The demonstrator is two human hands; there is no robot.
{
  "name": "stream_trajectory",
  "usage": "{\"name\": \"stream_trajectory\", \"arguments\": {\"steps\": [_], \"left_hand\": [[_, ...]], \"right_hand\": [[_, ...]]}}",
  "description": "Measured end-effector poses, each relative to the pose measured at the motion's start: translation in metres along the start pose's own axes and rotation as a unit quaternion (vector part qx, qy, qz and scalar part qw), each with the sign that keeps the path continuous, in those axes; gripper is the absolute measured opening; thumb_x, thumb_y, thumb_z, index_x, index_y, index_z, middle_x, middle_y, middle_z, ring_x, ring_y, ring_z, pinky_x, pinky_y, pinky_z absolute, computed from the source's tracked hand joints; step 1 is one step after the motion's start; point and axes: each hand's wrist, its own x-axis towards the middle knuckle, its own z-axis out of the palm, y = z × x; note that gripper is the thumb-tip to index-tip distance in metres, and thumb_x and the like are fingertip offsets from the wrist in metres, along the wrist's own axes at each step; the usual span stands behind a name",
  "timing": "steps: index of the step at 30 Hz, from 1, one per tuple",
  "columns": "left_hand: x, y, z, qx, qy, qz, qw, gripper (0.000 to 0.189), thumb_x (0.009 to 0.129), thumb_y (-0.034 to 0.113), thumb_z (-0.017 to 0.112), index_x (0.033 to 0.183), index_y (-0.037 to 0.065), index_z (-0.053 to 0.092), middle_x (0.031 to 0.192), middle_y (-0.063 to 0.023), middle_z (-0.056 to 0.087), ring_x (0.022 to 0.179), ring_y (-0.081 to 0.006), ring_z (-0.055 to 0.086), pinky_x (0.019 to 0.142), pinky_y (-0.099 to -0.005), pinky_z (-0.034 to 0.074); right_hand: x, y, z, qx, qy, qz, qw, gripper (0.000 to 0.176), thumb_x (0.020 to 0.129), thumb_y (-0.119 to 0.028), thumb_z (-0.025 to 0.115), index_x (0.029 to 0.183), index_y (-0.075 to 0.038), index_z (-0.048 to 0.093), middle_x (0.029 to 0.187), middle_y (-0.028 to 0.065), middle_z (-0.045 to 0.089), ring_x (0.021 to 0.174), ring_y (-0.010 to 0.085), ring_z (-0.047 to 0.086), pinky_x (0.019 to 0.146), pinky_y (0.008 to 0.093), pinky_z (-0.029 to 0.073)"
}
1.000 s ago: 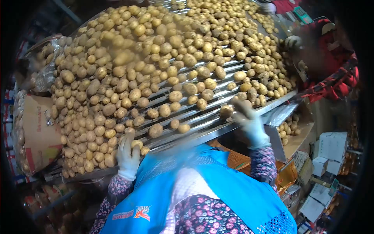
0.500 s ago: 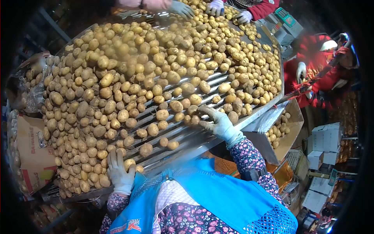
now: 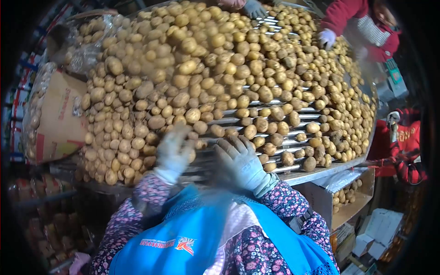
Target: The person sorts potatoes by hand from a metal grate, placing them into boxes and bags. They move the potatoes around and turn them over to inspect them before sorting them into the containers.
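Potatoes (image 3: 181, 100) of various sizes lie heaped across a slatted metal table (image 3: 317, 173). My left hand (image 3: 174, 155), in a pale work glove and smeared by motion, reaches over the near side with fingers apart, beside the small potatoes at its left. To its right my right hand (image 3: 241, 164), gloved alike, has its fingers stretched out over the metal bars (image 3: 204, 164). Its fingertips are right at several potatoes along the pile's near edge.
A cardboard box (image 3: 64, 112) stands at the left. Below the table's right edge is an open carton (image 3: 362, 201) holding potatoes. Across the table are a co-worker's dark-gloved hand (image 3: 254, 9) and another's light-gloved hand (image 3: 327, 38). A person in red (image 3: 403, 142) is at the right.
The view has swung, shifting the table in the picture. My left hand has moved forward from the near edge and closer to my right hand; potatoes by my right hand have shifted.
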Motion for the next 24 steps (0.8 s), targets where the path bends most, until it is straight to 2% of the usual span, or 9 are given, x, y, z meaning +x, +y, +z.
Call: {"name": "stream_trajectory", "arguments": {"steps": [4,8,10,14,15,18,19,20,24], "left_hand": [[-0.044,-0.027,-0.068,0.18,-0.146,-0.207,0.951,0.064,0.081,0.026,0.072,0.136,0.003,0.05,0.14,-0.0223,0.049,0.129,-0.0376,0.049,0.108,-0.0415,0.042],[-0.056,-0.008,-0.043,0.067,-0.283,-0.232,0.928,0.098,0.075,0.04,0.077,0.15,0.003,0.028,0.149,-0.0282,0.036,0.133,-0.0416,0.045,0.108,-0.0436,0.042],[-0.041,0.007,-0.009,0.11,-0.321,-0.285,0.896,0.109,0.072,0.046,0.078,0.154,0.004,0.019,0.136,-0.0361,0.041,0.114,-0.0448,0.057,0.092,-0.0479,0.051],[-0.048,-0.042,0.117,0.002,-0.193,-0.007,0.981,0.073,0.08,0.026,0.069,0.143,0.01,0.036,0.128,-0.0248,0.051,0.104,-0.0414,0.059,0.088,-0.0473,0.05],[-0.018,0.002,0.095,-0.027,-0.253,-0.115,0.96,0.065,0.081,0.023,0.067,0.139,0.011,0.04,0.124,-0.023,0.052,0.103,-0.0405,0.058,0.09,-0.0443,0.049],[0.034,0.06,0.116,-0.095,-0.328,-0.117,0.933,0.102,0.082,0.013,0.069,0.158,0.017,0.001,0.117,-0.0254,0.052,0.095,-0.0386,0.06,0.086,-0.0461,0.051],[0.037,0.06,0.148,-0.136,-0.29,-0.075,0.944,0.105,0.08,0.012,0.072,0.158,0.015,0.001,0.118,-0.0246,0.051,0.1,-0.039,0.057,0.091,-0.0469,0.048],[0.037,0.045,0.209,-0.137,-0.188,0.119,0.965,0.108,0.077,0.014,0.077,0.157,0.011,0.006,0.124,-0.0249,0.05,0.11,-0.0403,0.053,0.097,-0.048,0.045],[0.056,0.097,0.18,-0.16,-0.258,0.142,0.942,0.1,0.076,0.017,0.073,0.156,0.01,0.014,0.156,-0.0219,0.022,0.129,-0.0397,0.049,0.102,-0.0419,0.049]], "right_hand": [[-0.006,-0.003,0.037,-0.041,-0.079,-0.144,0.986,0.059,0.074,-0.032,0.068,0.127,-0.007,0.055,0.132,0.0115,0.054,0.126,0.0334,0.047,0.105,0.0591,0.034],[0.012,0.006,0.044,-0.044,-0.078,-0.219,0.972,0.046,0.08,-0.031,0.061,0.12,-0.009,0.062,0.131,0.0115,0.055,0.125,0.0321,0.048,0.106,0.0625,0.031],[0.014,0.013,0.04,-0.001,-0.129,-0.096,0.987,0.044,0.079,-0.033,0.061,0.118,-0.013,0.064,0.134,0.0123,0.055,0.126,0.0324,0.047,0.107,0.064,0.03],[0.008,0.05,0.001,-0.118,-0.117,-0.069,0.984,0.051,0.077,-0.046,0.067,0.12,-0.017,0.065,0.13,0.0097,0.058,0.129,0.038,0.045,0.107,0.0698,0.024],[0.004,0.068,-0.004,-0.135,-0.109,-0.052,0.983,0.051,0.077,-0.047,0.068,0.119,-0.018,0.066,0.129,0.0079,0.06,0.129,0.0391,0.045,0.108,0.0703,0.022],[-0.002,0.093,-0.036,-0.2,-0.139,0.0,0.97,0.05,0.073,-0.049,0.073,0.113,-0.019,0.07,0.125,0.0042,0.063,0.128,0.0413,0.046,0.108,0.0698,0.022],[-0.01,0.107,-0.044,-0.197,-0.134,0.007,0.971,0.051,0.07,-0.049,0.075,0.111,-0.018,0.07,0.126,0.0047,0.062,0.128,0.0415,0.046,0.109,0.0697,0.022],[-0.019,0.126,-0.052,-0.195,-0.129,0.012,0.972,0.052,0.068,-0.05,0.077,0.109,-0.018,0.071,0.127,0.0052,0.061,0.127,0.0417,0.046,0.109,0.0695,0.022],[-0.06,0.199,-0.081,-0.255,-0.108,0.061,0.959,0.053,0.059,-0.038,0.081,0.108,-0.021,0.07,0.142,0.0123,0.048,0.132,0.0418,0.04,0.101,0.0614,0.033]]}}
